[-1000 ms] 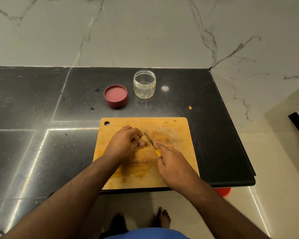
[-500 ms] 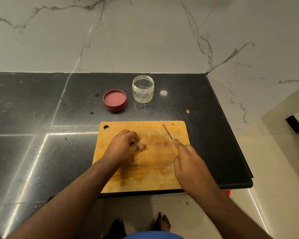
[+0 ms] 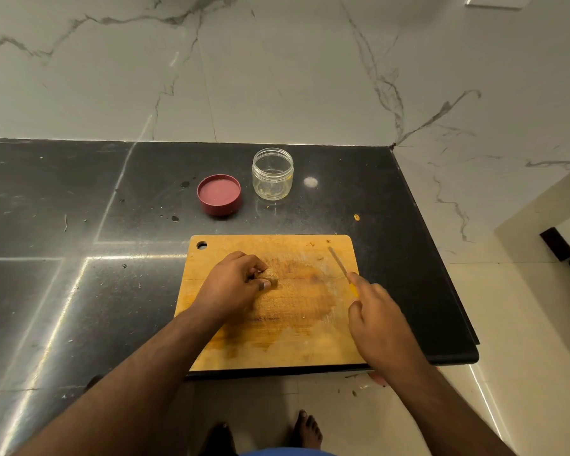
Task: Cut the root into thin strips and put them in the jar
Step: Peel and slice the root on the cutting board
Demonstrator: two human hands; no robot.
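Observation:
A small brown root (image 3: 270, 274) lies on the wooden cutting board (image 3: 277, 337), pinched between the fingertips of my left hand (image 3: 232, 284). My right hand (image 3: 380, 319) is at the board's right edge and grips a thin knife (image 3: 339, 263) with a yellow handle; the blade points up and away, well clear of the root. Behind the board stands a clear jar (image 3: 272, 174) with no lid on it, on the black counter. It holds only a few yellowish bits at the bottom. Its red lid (image 3: 219, 194) lies upside down to the jar's left.
The black counter (image 3: 79, 241) ends just right of the board and drops to a pale tiled floor (image 3: 507, 324). A marble wall rises behind the jar. A small orange scrap (image 3: 356, 217) lies on the counter right of the jar. My bare feet show below the counter edge.
My right hand has drawn the knife away from the root, rightward to the board's right edge. My left hand stays on the root. The view has tilted down a little.

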